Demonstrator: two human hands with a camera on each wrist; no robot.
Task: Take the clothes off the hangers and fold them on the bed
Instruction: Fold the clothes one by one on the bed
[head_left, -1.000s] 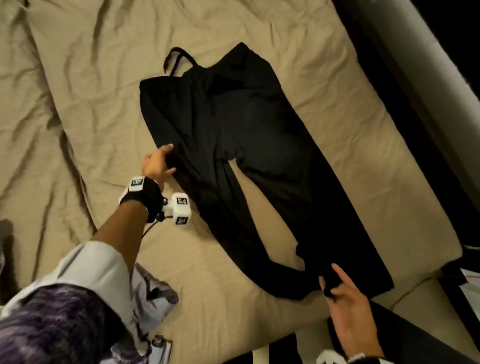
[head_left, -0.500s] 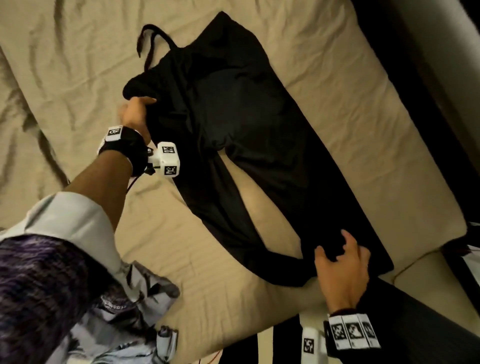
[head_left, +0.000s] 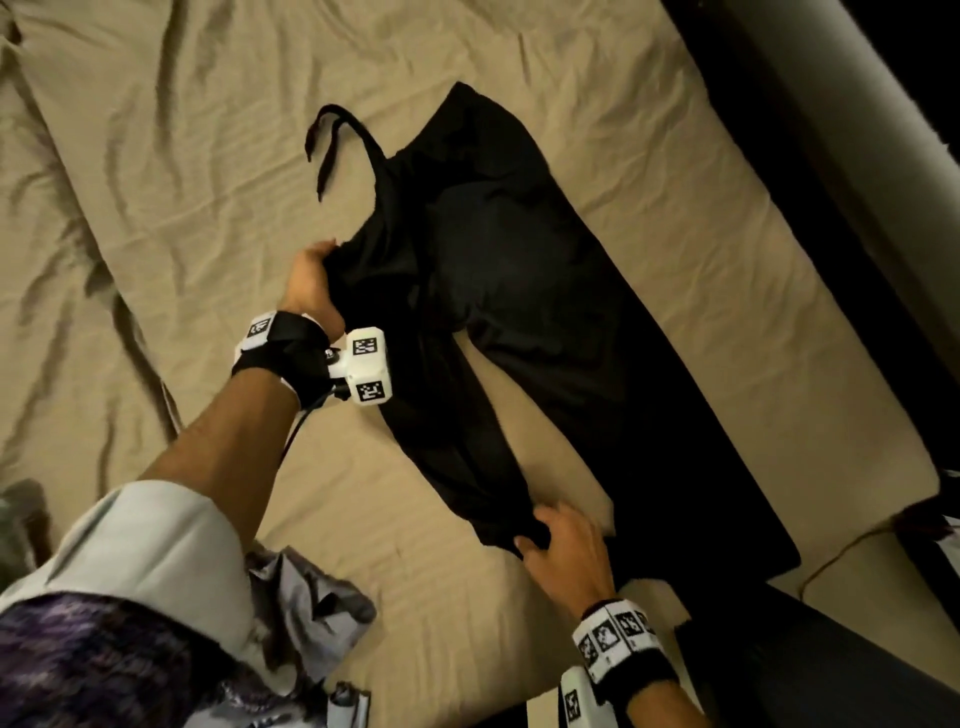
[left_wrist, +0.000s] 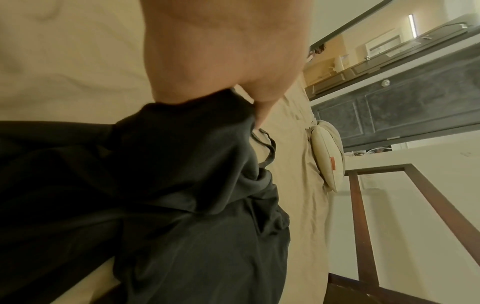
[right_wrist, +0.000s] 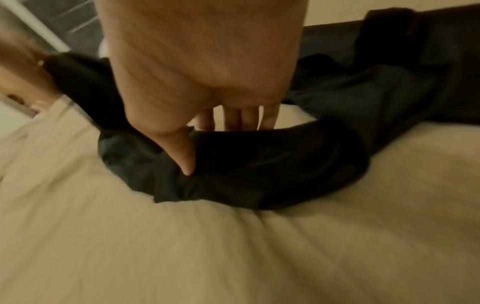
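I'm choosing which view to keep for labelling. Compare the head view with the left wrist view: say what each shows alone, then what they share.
Only the head view shows the right hand gripping the cuff of one leg of the black trousers, and the patterned garment at the bed's near edge. Only the left wrist view shows the pillow and dark cabinet. Both show the left hand gripping the trousers' waist, the drawstring and the tan sheet.

Pale rolled sleeve (head_left: 156, 540); black wristbands (head_left: 285, 353) carrying white marker-printed blocks (head_left: 366, 371) (both wrists).
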